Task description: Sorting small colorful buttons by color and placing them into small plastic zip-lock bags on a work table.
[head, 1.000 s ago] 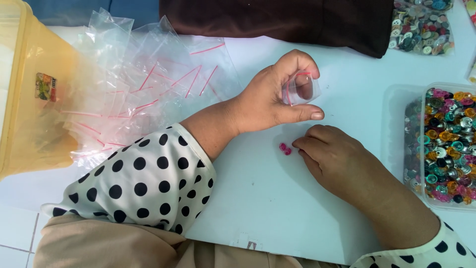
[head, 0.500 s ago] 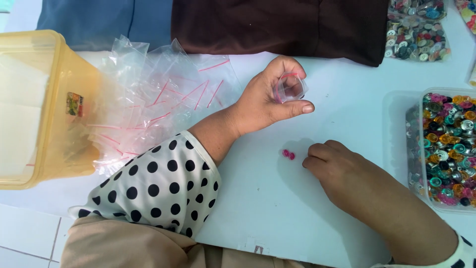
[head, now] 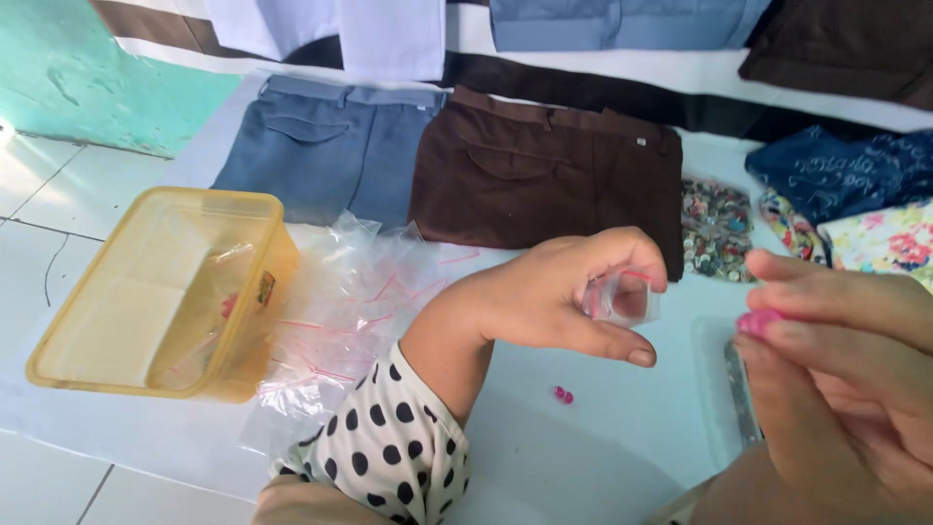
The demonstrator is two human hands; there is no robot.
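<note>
My left hand (head: pixel 554 297) is raised over the white surface and holds a small clear zip bag (head: pixel 622 297) open between thumb and fingers. Close to the camera at the right, my right hand (head: pixel 846 379) pinches a small pink button (head: pixel 758 321) at its fingertips, a short way right of the bag. Two more small pink buttons (head: pixel 563 395) lie on the surface below my left hand. A pile of clear zip bags (head: pixel 350 301) with red strips lies left of my left wrist.
A yellow translucent plastic box (head: pixel 155 292) stands at the left. Folded grey-blue trousers (head: pixel 330 146) and brown trousers (head: pixel 544 175) lie at the back. A bag of mixed buttons (head: pixel 714 228) and patterned fabrics (head: pixel 855 204) sit at the right, and a clear tray (head: pixel 724 389) is partly hidden by my right hand.
The view has tilted up. My right hand rose from the surface with a pink button pinched in it, towards the bag. My left hand lifted with the bag.
</note>
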